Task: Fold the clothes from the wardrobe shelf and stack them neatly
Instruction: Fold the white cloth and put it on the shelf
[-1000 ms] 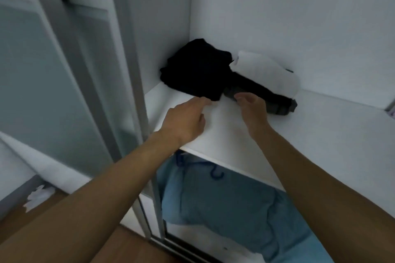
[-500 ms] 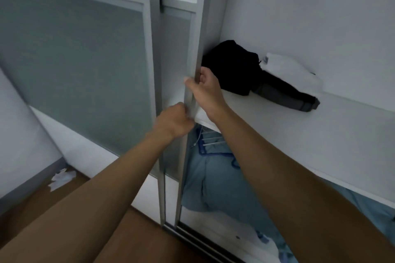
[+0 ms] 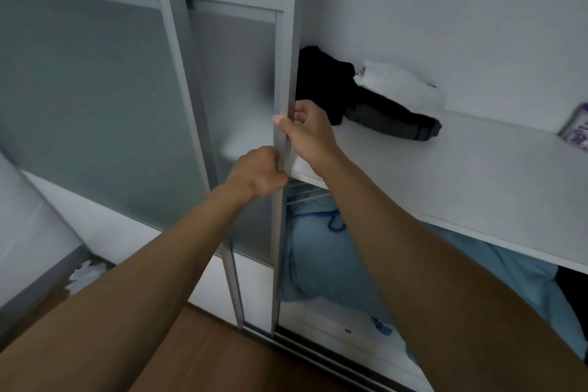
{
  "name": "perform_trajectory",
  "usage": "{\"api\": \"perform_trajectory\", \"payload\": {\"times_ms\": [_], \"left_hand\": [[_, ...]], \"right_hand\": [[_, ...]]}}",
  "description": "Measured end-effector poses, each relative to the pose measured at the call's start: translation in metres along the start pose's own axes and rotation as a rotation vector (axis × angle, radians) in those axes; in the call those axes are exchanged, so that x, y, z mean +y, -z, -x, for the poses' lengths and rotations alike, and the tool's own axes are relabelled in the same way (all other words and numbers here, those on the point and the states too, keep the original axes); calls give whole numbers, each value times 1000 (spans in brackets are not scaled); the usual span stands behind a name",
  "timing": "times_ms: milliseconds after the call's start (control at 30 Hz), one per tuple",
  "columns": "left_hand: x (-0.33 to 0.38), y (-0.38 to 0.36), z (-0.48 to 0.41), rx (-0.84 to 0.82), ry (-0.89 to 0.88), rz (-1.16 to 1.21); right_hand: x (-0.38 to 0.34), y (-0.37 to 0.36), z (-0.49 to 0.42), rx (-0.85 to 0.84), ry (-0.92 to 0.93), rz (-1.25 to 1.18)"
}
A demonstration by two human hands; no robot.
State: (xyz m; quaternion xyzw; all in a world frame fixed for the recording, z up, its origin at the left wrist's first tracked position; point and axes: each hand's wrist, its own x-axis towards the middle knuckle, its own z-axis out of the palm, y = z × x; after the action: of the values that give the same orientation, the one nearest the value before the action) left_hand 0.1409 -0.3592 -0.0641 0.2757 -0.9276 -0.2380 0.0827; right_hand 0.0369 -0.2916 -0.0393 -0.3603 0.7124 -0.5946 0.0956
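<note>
Both hands are on the sliding door (image 3: 284, 73) edge: right hand (image 3: 307, 132) wrapped round it, left hand (image 3: 259, 170) gripping just below, two hands for more shove I guess. The clothes (image 3: 381, 111) sit bunched at the shelf's (image 3: 445, 165) back corner, nobody touching them.

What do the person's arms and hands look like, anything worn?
Both are bare. The left forearm and right forearm show no sleeves up to the frame edge. The left hand and right hand have no gloves, and no rings, watch or bands are visible. The right thumbnail looks short and unpainted.
</note>
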Motion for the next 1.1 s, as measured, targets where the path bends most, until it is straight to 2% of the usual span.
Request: {"api": "perform_trajectory", "payload": {"times_ms": [167,467,600,700,867,1000,1100], "left_hand": [[44,-25,10,-61,-78,-45],[130,-90,27,-257,-264,56],[164,-115,41,-358,-533,-34],[190,-120,50,-232,-718,-158],[231,-109,55,194,-1080,-389],[262,-102,50,419,-1131,-569],[282,-110,44,510,-1148,-697]], "right_hand": [[11,55,23,25,-5,53],[30,186,82,77,-6,116],[40,249,109,109,-25,167],[45,293,131,150,-46,210],[52,359,166,270,-113,281],[54,400,191,389,-172,515],[54,429,208,489,-267,721]]}}
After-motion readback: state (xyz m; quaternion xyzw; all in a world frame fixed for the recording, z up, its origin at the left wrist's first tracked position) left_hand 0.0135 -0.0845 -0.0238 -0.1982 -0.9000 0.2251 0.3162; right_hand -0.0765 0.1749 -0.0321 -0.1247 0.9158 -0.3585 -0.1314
